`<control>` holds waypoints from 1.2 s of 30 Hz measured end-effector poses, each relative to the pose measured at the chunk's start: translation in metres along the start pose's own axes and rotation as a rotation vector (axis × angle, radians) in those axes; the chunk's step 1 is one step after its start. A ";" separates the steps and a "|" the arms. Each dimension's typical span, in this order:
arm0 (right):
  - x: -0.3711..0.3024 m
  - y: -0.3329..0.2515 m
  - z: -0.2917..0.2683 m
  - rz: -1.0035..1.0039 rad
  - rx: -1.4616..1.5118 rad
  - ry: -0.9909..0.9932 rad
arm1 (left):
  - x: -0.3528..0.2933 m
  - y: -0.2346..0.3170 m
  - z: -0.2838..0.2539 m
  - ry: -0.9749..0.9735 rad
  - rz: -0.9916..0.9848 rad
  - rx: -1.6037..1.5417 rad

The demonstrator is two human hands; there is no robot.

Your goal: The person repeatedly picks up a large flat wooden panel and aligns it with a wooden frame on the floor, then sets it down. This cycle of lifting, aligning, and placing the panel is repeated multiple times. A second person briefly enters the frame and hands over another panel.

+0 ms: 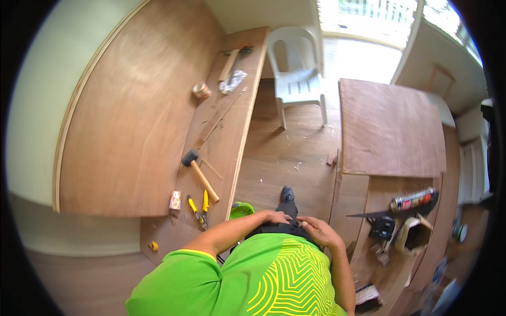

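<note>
Both my hands are at my waist, over my black trousers (291, 215). My left hand (275, 217) rests on the cloth with its fingers stretched out, and I see nothing held in it. My right hand (318, 230) is just beside it, its fingers loosely apart and pointing toward the left hand; nothing shows in its grip. A bright green rounded object (241, 210) is near my left wrist, partly hidden by the arm. On the wooden bench to the left lie a rubber mallet (202, 178) with a black head and yellow-handled pliers (204, 206).
A small patterned box (175, 200), a yellow object (153, 246) and a tin (201, 90) are along the left bench. A white plastic chair (298, 83) stands ahead. Right, a wooden panel (392, 129) sits near a handsaw (373, 213), a sealant tube (412, 200) and an open carton (414, 235).
</note>
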State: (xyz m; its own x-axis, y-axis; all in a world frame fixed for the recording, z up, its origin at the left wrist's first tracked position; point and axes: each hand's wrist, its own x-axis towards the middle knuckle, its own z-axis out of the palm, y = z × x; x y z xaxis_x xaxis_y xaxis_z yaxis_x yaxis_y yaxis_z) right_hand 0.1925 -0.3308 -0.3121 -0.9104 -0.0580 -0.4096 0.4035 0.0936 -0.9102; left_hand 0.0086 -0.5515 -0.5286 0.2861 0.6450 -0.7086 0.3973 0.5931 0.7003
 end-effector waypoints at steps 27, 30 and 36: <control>0.165 0.149 -0.031 0.616 -0.670 -0.591 | -0.274 -0.078 -0.037 1.887 -0.595 -0.220; 0.199 0.109 -0.024 0.611 -0.711 -0.519 | -0.265 -0.089 -0.144 1.947 -0.386 -0.082; 0.229 0.072 -0.030 0.498 -0.646 -0.387 | -0.240 -0.106 -0.302 1.690 -0.759 0.078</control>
State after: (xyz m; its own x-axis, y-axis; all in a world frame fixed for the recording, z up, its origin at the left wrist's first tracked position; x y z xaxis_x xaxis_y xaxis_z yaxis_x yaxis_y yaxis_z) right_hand 0.0099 -0.3076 -0.4697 -0.5026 -0.1813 -0.8453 0.5062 0.7309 -0.4577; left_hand -0.3654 -0.6238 -0.4063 -0.9982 0.0494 0.0338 0.0568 0.9603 0.2730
